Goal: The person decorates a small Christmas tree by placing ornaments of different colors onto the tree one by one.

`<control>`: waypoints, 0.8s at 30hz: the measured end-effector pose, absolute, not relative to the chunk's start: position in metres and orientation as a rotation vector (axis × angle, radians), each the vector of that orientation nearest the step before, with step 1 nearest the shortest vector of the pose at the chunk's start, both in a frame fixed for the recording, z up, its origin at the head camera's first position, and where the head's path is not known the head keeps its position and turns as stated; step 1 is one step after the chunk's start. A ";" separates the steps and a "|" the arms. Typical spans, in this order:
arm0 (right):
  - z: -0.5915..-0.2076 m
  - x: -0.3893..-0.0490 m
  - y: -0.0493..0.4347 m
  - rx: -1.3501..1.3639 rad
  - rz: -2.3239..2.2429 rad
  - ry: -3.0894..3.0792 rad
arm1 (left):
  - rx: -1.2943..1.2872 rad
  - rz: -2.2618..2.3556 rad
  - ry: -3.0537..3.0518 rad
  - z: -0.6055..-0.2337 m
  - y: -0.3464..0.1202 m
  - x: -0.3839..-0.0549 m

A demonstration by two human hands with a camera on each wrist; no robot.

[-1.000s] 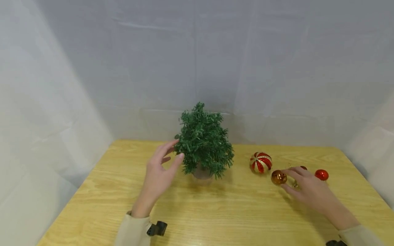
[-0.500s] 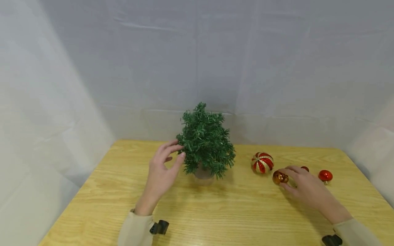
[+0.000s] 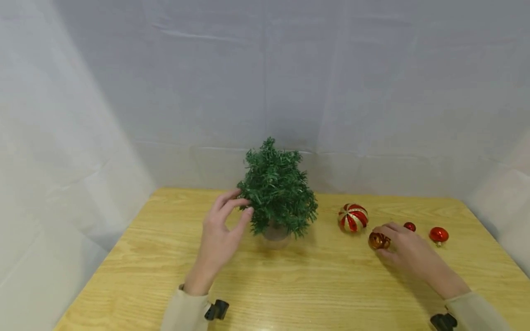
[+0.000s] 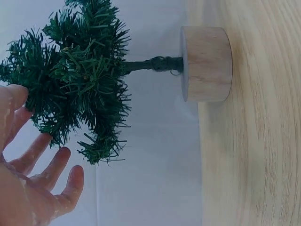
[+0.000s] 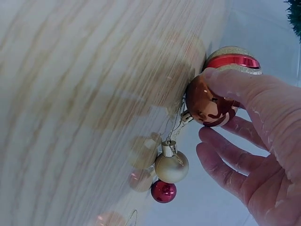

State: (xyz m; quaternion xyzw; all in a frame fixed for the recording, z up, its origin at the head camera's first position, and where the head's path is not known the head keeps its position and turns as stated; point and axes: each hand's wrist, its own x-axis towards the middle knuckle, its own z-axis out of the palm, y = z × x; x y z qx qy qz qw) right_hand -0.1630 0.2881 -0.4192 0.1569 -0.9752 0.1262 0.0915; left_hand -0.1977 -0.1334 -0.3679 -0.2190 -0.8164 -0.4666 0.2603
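Note:
A small green artificial Christmas tree (image 3: 277, 188) stands on the table on a round wooden base (image 4: 207, 63). My left hand (image 3: 219, 236) is at its left side, thumb and fingertips at the outer branches, the other fingers loosely bent. To the right, my right hand (image 3: 414, 255) pinches a shiny copper-coloured bauble (image 5: 207, 101) between thumb and fingers, low over the tabletop. The bauble's metal cap and cord point toward the table in the right wrist view. Part of the bauble is hidden by the hand.
A large red-and-gold striped bauble (image 3: 353, 218) lies between tree and right hand. Near that hand are a small dark red bauble (image 3: 409, 226), a red bauble (image 3: 439, 235) and a matte gold bauble (image 5: 171, 167). Pale sheeting (image 3: 290, 82) hangs behind the wooden table (image 3: 298, 285).
The right hand has closed its fingers further over the copper bauble, which has turned slightly. The left thumb and index finger have drawn closer together at the branches.

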 end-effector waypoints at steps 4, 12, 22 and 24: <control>-0.418 -0.163 0.287 0.464 0.387 -2.914 | -0.604 -1.196 -2.212 -0.367 -0.131 -0.193; -0.419 -0.161 0.285 0.447 0.391 -2.885 | -0.677 -0.956 -2.137 -0.372 -0.125 -0.190; -0.411 -0.150 0.295 0.409 0.443 -2.793 | -0.720 -0.731 -1.999 -0.371 -0.112 -0.187; -0.409 -0.147 0.298 0.414 0.489 -2.719 | -0.726 -0.742 -1.985 -0.371 -0.111 -0.185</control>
